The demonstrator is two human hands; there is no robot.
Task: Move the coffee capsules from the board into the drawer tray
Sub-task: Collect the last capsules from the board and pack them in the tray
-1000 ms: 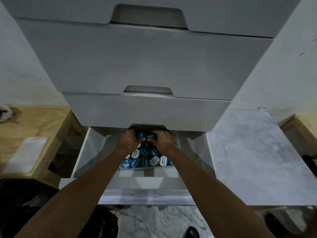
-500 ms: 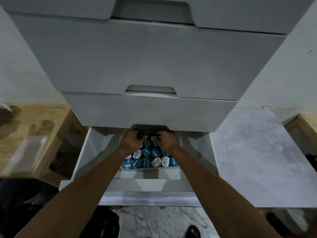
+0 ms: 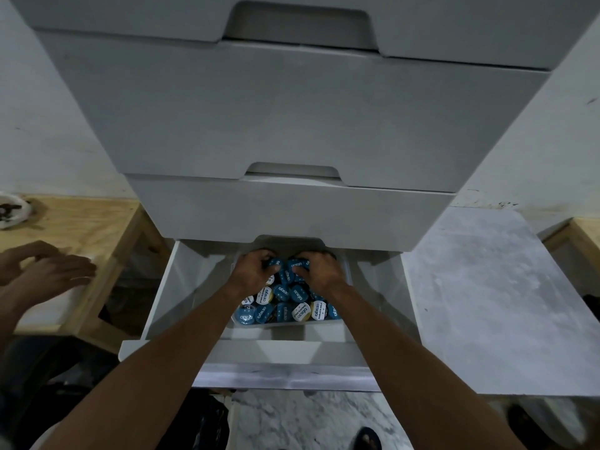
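Both my hands reach into the open bottom drawer (image 3: 168,297) of a white cabinet. My left hand (image 3: 251,271) and my right hand (image 3: 319,271) curl side by side around several blue coffee capsules (image 3: 287,269) at the back of the tray (image 3: 285,323). The tray holds several more capsules (image 3: 282,308), blue-lidded and white-lidded, lying in front of my fingers. The far end of the tray is hidden under the drawer above. No board with capsules is recognisable in view.
Closed white drawers (image 3: 292,121) overhang the open one. A wooden table (image 3: 84,228) stands at left, with another person's hand (image 3: 45,271) resting on white paper and a small bowl (image 3: 13,211) at its far corner. A grey marble slab (image 3: 496,303) lies right.
Another person's hand has come into view on the left wooden table. My two hands stay cupped on capsules at the back of the tray, barely shifted.
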